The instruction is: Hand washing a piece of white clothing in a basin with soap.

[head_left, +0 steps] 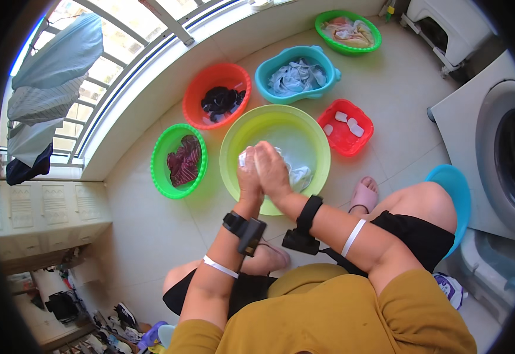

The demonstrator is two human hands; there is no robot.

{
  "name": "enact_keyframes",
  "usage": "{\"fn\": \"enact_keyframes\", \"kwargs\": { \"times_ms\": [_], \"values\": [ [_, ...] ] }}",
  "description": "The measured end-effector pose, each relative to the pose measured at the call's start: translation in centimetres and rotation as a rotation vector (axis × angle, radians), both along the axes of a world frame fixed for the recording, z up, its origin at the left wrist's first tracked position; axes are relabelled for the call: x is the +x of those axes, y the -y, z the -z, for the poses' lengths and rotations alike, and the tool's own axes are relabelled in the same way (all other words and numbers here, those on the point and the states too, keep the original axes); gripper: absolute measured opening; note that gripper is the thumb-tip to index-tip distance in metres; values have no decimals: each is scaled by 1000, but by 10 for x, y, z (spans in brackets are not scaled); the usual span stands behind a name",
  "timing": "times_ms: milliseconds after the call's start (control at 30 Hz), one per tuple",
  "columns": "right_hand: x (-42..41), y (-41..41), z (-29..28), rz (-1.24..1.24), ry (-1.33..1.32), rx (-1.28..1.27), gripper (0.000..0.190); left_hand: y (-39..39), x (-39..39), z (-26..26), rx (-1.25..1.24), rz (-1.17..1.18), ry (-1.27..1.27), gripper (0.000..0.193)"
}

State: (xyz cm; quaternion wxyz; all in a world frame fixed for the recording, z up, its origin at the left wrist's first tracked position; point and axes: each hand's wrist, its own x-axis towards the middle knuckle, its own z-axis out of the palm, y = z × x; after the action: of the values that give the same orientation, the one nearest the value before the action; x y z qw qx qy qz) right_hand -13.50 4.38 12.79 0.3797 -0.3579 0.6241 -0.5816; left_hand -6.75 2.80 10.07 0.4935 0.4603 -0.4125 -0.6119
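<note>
Over the large yellow-green plastic basin [318, 132], my left hand [249, 175] and my right hand [273, 170] are pressed together. A small bit of white cloth [242, 159] shows at the fingers of my left hand, so the two hands appear closed around it; most of it is hidden. Cloudy water fills part of the basin, and a white wet cloth [300, 178] lies in it, partly behind my right hand. Just right of the basin sits a red square tub [343, 139] with several white soap-like pieces [355, 128].
Around the basin stand a green basin [154, 161] with maroon cloth, an orange-red basin [189, 95] with dark cloth, a blue tub [264, 73] with pale cloth and another green basin [350, 49]. A front-loading washing machine [469, 119] is at right; laundry [58, 57] hangs by the window.
</note>
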Motion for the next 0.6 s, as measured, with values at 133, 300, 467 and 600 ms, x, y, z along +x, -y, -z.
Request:
{"fn": "enact_keyframes", "kwargs": {
  "times_ms": [133, 300, 467, 600],
  "values": [
    [-29, 3, -14, 4, -280, 21, 47, -14, -18, -11, 60, -53, -102, 22],
    [-7, -11, -10, -63, -392, -12, 42, -4, -2, -8, 118, -93, 23, 19],
    [-20, -12, -13, -59, -562, -116, 43, -5, -17, -29, 314, -4, -306, 21],
    [-34, -4, -22, -22, -438, -29, 43, -5, -11, -23, 250, 94, -183, 28]
  ]
}}
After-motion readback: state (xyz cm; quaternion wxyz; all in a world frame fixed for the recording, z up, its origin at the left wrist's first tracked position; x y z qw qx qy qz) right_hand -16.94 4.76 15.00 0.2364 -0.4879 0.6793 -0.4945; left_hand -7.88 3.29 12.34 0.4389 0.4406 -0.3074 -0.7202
